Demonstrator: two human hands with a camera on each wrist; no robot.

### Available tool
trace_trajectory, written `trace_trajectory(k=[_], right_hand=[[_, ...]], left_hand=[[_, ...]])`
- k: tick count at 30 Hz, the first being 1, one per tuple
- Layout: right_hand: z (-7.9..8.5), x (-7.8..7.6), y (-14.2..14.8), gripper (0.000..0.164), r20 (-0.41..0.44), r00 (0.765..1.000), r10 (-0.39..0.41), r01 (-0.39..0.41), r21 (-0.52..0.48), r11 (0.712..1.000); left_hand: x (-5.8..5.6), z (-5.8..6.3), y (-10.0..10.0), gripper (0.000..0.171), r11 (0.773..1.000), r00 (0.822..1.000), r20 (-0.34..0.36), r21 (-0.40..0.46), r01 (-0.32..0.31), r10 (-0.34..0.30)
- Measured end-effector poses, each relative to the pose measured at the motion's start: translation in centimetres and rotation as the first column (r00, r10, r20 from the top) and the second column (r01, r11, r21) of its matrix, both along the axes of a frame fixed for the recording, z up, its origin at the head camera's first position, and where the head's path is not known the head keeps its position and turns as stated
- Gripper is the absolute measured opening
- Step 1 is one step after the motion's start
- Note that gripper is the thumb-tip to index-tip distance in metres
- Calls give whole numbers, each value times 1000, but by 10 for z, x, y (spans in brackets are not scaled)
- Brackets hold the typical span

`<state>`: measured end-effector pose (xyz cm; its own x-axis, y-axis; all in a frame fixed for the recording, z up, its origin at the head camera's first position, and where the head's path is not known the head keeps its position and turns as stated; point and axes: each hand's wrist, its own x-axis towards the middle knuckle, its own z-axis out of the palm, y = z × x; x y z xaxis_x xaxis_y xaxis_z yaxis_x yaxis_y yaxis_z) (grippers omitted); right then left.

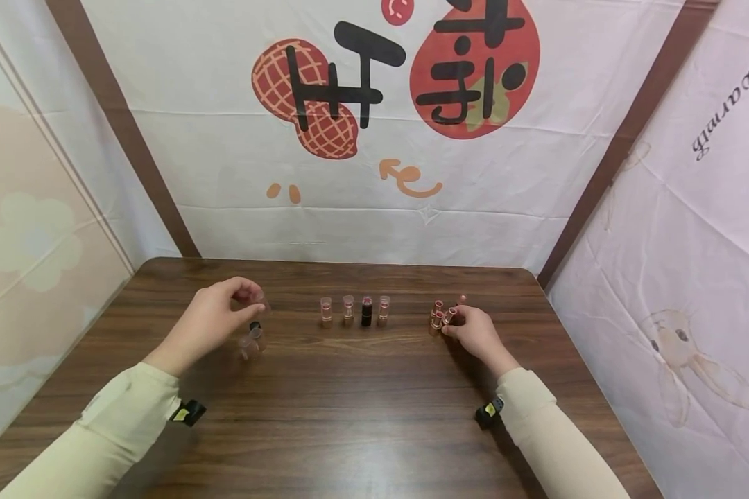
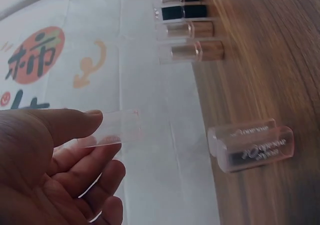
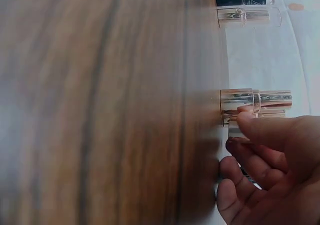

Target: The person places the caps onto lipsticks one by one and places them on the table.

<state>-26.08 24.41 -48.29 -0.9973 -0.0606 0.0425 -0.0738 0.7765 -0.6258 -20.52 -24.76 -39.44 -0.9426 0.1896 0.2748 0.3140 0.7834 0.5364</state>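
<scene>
My left hand [image 1: 215, 312] is raised over the left side of the table and pinches a clear lipstick cap [image 2: 122, 127] between thumb and fingertips. Below it, more clear caps [image 2: 265, 147] with lettering stand on the table, and a dark piece [image 1: 255, 325] is close by. At the right, my right hand [image 1: 476, 331] pinches a gold lipstick tube [image 1: 449, 315] with thumb and fingers, low over the tabletop. Right beside that tube stand uncapped gold lipsticks [image 1: 437, 320], upright and close together. Another gold lipstick [image 1: 462, 300] shows just behind the right hand.
Between the hands, several lipsticks with clear caps [image 1: 326, 313] stand upright in a row, one of them a black lipstick [image 1: 366, 313]. The brown wooden table [image 1: 349, 416] meets a printed white cloth [image 1: 374, 235] at its back edge.
</scene>
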Motion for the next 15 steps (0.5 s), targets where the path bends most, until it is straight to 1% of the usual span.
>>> trace_trajectory(k=[3,8,12,15], right_hand=[[2,4,2,27,-15,1000,-5,5,8,1000],[10,11,4,22,-101,995,-10,15,46,999],[25,18,4,21,-151,988,-11,18,46,999],[39,25,-1,21,-178,984,-18,22,20,1000]], left_hand=[[-1,3,5,16,1000,1000,-2,0,16,-16],[-1,7,10,18,999,999,-10,23,38,-38],[-1,11,15,20,999,999,-16,19,47,-47],[-3,15,21,19,998,998,-13,22,58,-58]])
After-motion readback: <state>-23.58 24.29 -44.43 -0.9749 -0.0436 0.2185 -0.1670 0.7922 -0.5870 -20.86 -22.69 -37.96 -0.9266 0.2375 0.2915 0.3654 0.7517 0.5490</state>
